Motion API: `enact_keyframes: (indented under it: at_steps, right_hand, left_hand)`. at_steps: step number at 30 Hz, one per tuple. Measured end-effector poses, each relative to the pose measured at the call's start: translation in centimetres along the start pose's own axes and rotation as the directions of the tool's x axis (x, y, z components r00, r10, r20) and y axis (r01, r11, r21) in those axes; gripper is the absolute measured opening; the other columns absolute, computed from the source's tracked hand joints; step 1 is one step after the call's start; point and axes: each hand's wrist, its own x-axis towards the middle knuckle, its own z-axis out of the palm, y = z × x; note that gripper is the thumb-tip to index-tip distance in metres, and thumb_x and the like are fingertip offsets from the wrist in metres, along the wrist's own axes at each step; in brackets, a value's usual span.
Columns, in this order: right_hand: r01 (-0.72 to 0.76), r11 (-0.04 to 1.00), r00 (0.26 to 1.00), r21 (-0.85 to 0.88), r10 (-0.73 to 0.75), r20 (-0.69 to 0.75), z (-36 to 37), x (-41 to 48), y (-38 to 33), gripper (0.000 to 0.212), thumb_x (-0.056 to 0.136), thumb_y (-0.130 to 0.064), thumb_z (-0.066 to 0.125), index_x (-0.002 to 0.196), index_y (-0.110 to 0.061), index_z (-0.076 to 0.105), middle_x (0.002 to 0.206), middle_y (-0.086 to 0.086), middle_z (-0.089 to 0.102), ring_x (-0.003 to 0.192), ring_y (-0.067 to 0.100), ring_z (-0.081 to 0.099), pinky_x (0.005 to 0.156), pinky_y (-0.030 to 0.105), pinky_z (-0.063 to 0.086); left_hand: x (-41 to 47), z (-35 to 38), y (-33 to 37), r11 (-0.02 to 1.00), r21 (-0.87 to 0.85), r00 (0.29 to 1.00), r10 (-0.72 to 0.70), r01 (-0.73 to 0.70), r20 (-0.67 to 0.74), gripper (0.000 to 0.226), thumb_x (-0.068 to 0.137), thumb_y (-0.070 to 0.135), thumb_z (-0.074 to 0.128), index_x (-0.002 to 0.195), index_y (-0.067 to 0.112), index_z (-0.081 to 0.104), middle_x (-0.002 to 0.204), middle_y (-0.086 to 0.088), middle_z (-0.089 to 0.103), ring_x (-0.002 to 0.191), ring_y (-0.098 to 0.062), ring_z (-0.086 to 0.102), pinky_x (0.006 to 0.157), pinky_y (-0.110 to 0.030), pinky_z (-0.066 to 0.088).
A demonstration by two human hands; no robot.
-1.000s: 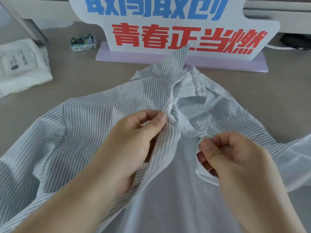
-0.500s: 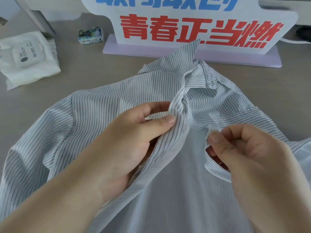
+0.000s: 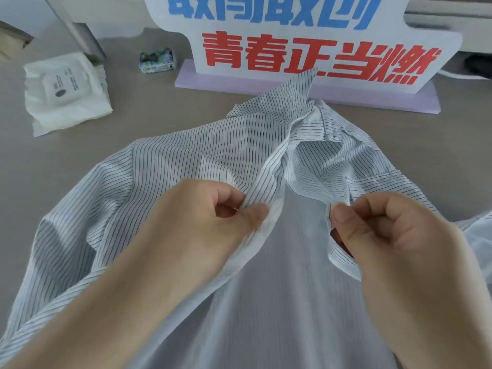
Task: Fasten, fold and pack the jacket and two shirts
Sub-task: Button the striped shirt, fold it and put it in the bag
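Counter (image 3: pixel 149 121): matte grey-brown top, evenly lit, soft shadows only.
Far edge, centre to right: white cut-out sign (image 3: pixel 306 12) with blue and red characters, upright on a pale lilac base (image 3: pixel 372 99).
Far left: white plastic packet (image 3: pixel 66 94) lying flat. A small printed pack (image 3: pixel 157 59) sits between it and the base.
Far left corner: grey slanted post (image 3: pixel 80 30).
Far right: dark object (image 3: pixel 476 66), blurred, beside a white cable (image 3: pixel 452 74).

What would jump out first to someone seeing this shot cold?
A striped shirt fills the middle of the table, the left hand and right hand each pinching one of its front edges, which gape apart. Behind it stands a white sign with big blue and red characters. A white packet lies far left.
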Motion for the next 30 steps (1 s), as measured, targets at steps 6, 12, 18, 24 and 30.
enact_keyframes:
  at_steps: [6,12,18,24,30]
  right_hand:
    - [0.15,0.964,0.988,-0.218,-0.152,0.009,0.9,-1.3,0.6,0.031,0.08,-0.048,0.064,0.063,-0.023,0.056,0.066,-0.017,0.064,0.071,-0.004,0.056,0.059,0.005,0.037]
    - [0.211,0.879,0.975,-0.427,-0.218,0.032,1.9,-2.4,1.3,0.023,0.074,-0.031,0.071,0.061,-0.021,0.056,0.049,-0.006,0.056,0.059,0.01,0.053,0.061,0.011,0.034]
    - [-0.104,0.994,0.989,0.026,0.101,0.11,0.8,-2.9,0.1,0.016,0.078,-0.028,0.069,0.063,-0.023,0.064,0.06,-0.017,0.068,0.059,-0.002,0.061,0.055,0.004,0.042]
    - [-0.18,0.97,0.973,0.165,0.15,0.176,0.6,-3.2,-0.6,0.015,0.073,-0.026,0.066,0.062,-0.016,0.067,0.055,-0.006,0.068,0.049,0.003,0.061,0.051,0.011,0.047]
    - [-0.203,0.965,0.974,0.168,0.181,0.137,0.6,-3.4,-0.8,0.017,0.059,-0.036,0.064,0.074,-0.039,0.071,0.057,-0.004,0.069,0.05,0.005,0.062,0.06,0.027,0.056]
  left_hand:
    - [-1.1,0.0,0.6,0.935,-0.334,0.98,-0.057,0.118,0.189,0.027,0.059,0.041,0.072,0.084,0.032,0.075,0.076,0.003,0.076,0.072,-0.014,0.073,0.08,-0.036,0.055]
    - [-2.6,0.9,0.9,0.873,-0.472,0.982,-0.04,0.123,0.183,0.031,0.062,0.015,0.079,0.085,0.036,0.073,0.076,0.0,0.076,0.07,-0.019,0.073,0.076,-0.037,0.055]
    - [-3.3,1.8,1.2,0.831,-0.543,0.992,-0.094,0.122,0.079,0.03,0.064,0.016,0.078,0.085,0.036,0.072,0.075,-0.001,0.076,0.076,-0.04,0.07,0.079,-0.055,0.054]
    - [-3.7,2.2,0.8,0.804,-0.58,0.991,-0.091,0.131,0.098,0.025,0.071,0.009,0.075,0.083,0.031,0.072,0.075,-0.004,0.076,0.064,-0.023,0.07,0.072,-0.041,0.052]
    - [-3.9,2.1,0.7,0.74,-0.653,0.987,-0.099,0.159,0.128,0.029,0.053,0.016,0.078,0.078,0.029,0.074,0.073,-0.009,0.075,0.064,-0.024,0.069,0.08,-0.043,0.052]
